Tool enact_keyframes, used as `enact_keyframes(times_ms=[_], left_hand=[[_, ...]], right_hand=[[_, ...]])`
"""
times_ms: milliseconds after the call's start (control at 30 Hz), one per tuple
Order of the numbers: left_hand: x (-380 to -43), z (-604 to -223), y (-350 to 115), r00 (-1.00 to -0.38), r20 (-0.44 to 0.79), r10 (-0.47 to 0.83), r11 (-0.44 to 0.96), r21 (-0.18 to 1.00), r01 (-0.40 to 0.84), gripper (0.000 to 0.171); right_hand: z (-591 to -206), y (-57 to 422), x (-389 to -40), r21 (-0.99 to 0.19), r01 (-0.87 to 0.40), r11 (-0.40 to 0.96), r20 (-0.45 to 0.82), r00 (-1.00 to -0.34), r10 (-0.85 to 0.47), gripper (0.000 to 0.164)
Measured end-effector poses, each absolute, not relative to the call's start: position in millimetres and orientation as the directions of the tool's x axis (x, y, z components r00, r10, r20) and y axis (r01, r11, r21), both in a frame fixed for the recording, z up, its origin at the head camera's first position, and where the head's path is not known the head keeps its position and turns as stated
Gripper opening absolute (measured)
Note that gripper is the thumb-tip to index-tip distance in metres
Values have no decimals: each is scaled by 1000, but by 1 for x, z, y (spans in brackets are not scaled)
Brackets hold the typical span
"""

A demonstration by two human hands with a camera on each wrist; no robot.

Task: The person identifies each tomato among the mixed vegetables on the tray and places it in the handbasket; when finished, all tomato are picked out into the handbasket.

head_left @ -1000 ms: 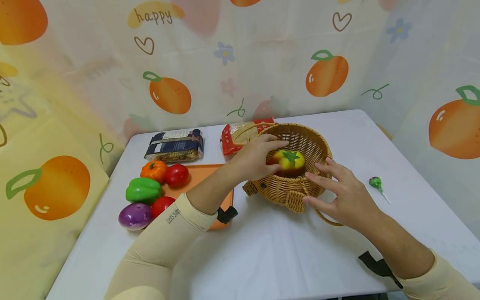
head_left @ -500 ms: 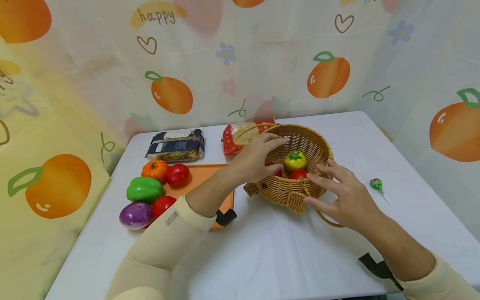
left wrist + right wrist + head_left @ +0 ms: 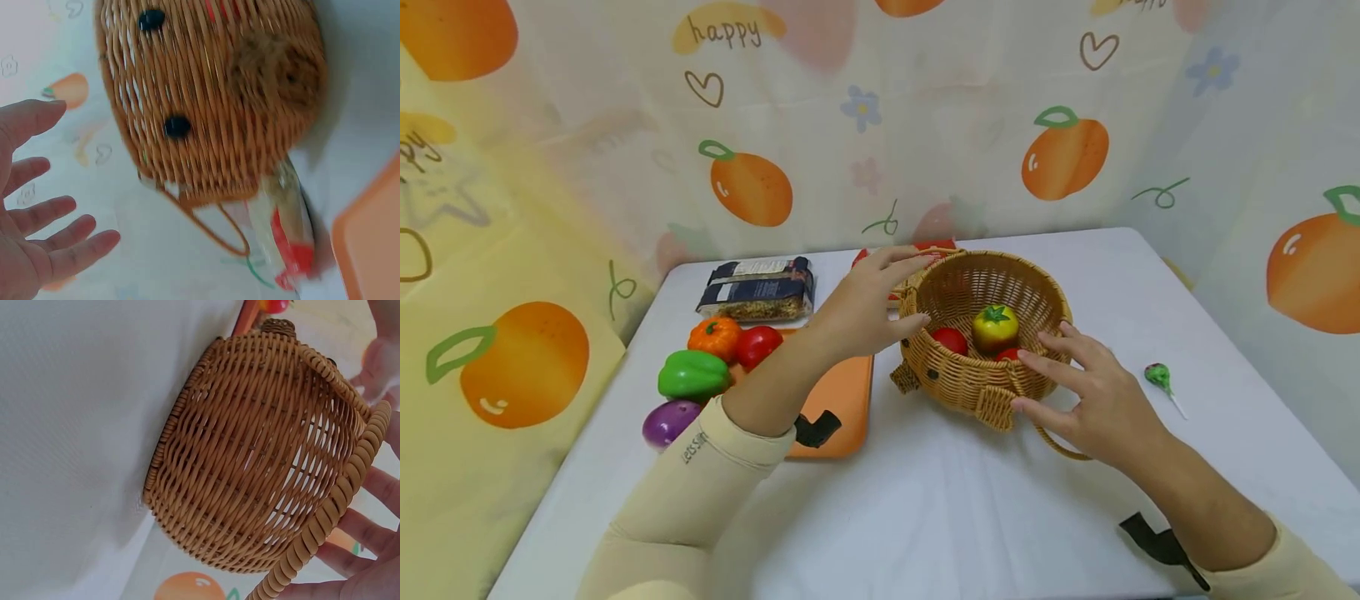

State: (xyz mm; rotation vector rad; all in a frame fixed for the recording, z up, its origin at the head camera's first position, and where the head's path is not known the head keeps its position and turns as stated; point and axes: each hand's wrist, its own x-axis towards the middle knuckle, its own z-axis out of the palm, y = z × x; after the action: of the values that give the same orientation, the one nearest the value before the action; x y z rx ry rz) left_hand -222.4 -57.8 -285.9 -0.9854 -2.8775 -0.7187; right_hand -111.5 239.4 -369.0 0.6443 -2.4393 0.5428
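Observation:
A wicker basket (image 3: 955,383) with a pig face stands on the white table. Inside it lie a yellow-green tomato (image 3: 996,327) with a green star-shaped top and a red round item (image 3: 951,339). A second red item (image 3: 1008,354) shows only in part behind the fingers of my right hand. Beside the basket's left rim, my left hand (image 3: 868,304) hovers with spread fingers and holds nothing; the left wrist view shows it apart from the wicker. My right hand (image 3: 1093,396) is at the right rim, fingers loosely extended by the handle (image 3: 337,506); contact is unclear.
On and around an orange tray (image 3: 846,408) at left are a small orange pumpkin (image 3: 715,337), a red tomato (image 3: 758,344), a green bell pepper (image 3: 692,375) and a purple eggplant (image 3: 672,423). Packaged grain (image 3: 760,290) and a red bag (image 3: 940,247) lie behind; a lollipop (image 3: 1158,375) is right.
The yellow-green tomato, blurred near the basket's mouth a second ago, has settled inside among the red items. My left hand has moved left, away from the basket. The right hand has stayed nearly still.

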Motion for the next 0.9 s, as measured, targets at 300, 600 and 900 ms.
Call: enact_keyframes(times_ms=[300, 600, 900], left_hand=[[-229, -297, -106, -892, 1, 453, 823, 385, 418, 79], [-234, -314, -144, -930, -120, 349, 911, 274, 307, 82], [-239, -333, -182, -932, -228, 282, 952, 189, 242, 82]], right_hand=[[-366, 238, -111, -235, -528, 816, 578, -751, -320, 56], [-365, 238, -110, -248, -522, 816, 582, -754, -305, 83], [-366, 237, -110, -247, -537, 807, 595, -741, -312, 77]])
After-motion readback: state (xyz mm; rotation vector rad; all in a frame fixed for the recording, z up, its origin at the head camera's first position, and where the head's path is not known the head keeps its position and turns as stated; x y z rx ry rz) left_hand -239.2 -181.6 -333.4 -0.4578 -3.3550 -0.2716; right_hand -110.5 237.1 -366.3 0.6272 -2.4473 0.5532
